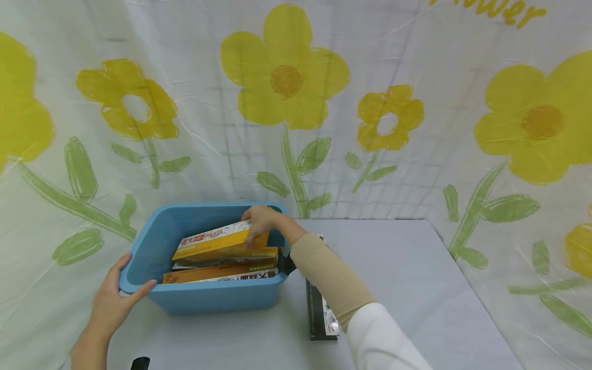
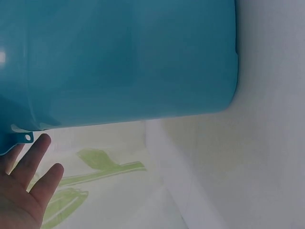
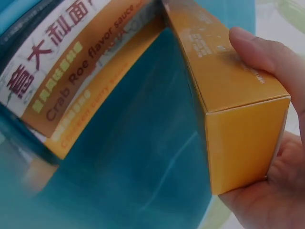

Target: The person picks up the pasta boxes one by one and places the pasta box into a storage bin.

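Observation:
My right hand (image 1: pixel 263 222) grips a yellow-and-white pasta box (image 1: pixel 217 240) by its right end, thumb on one side and fingers on the other. The box is tilted above other boxes inside a blue plastic tub (image 1: pixel 217 297). In the right wrist view the held box (image 3: pixel 243 143) shows its yellow end and printed side. Below it lie several more pasta boxes (image 1: pixel 222 272), one marked "Crab Roe flavor sauce" (image 3: pixel 71 81). My left hand (image 1: pixel 111 295) holds the tub's front left corner, thumb over the rim; in the left wrist view its fingers (image 2: pixel 33 160) reach under the rim.
Right of the tub, a black box with a white label (image 1: pixel 321 313) lies on the white table (image 1: pixel 393 267), partly hidden by my right forearm. A cloth printed with yellow flowers (image 1: pixel 287 82) hangs behind. A small black object (image 1: pixel 140 363) shows at the bottom edge.

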`<control>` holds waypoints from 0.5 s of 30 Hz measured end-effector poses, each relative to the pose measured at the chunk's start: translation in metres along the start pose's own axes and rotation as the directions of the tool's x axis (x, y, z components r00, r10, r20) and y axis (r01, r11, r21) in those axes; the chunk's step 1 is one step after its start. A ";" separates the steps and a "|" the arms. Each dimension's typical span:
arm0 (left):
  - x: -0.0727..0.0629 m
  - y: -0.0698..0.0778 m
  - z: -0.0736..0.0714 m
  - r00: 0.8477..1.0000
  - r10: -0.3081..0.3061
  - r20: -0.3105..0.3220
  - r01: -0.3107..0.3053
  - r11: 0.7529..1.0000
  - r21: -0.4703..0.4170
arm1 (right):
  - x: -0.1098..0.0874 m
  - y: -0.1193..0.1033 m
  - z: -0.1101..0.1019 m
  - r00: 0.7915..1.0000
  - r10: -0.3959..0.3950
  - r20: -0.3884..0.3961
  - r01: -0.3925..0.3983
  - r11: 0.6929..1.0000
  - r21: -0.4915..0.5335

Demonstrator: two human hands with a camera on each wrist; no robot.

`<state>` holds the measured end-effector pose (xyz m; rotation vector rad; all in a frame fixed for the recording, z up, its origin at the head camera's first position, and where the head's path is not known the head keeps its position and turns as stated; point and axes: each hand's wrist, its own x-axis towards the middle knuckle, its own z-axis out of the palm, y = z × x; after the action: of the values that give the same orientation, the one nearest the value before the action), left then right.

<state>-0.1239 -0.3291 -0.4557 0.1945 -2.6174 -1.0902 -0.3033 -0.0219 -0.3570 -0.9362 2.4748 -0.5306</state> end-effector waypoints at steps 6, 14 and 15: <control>0.000 0.001 0.002 1.000 -0.005 0.017 0.005 1.000 -0.012 | 0.005 -0.005 0.000 1.000 0.008 0.019 -0.008 1.000 -0.018; -0.002 0.002 0.000 1.000 -0.006 0.004 0.007 1.000 -0.030 | 0.003 -0.004 -0.001 0.999 0.043 0.034 -0.040 0.996 -0.083; -0.003 0.001 -0.001 1.000 -0.007 0.001 0.007 1.000 -0.030 | 0.002 -0.005 -0.001 0.998 0.048 0.027 -0.046 0.996 -0.079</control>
<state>-0.1212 -0.3284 -0.4547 0.1967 -2.6017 -1.1314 -0.3034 -0.0265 -0.3543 -0.9063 2.5012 -0.4047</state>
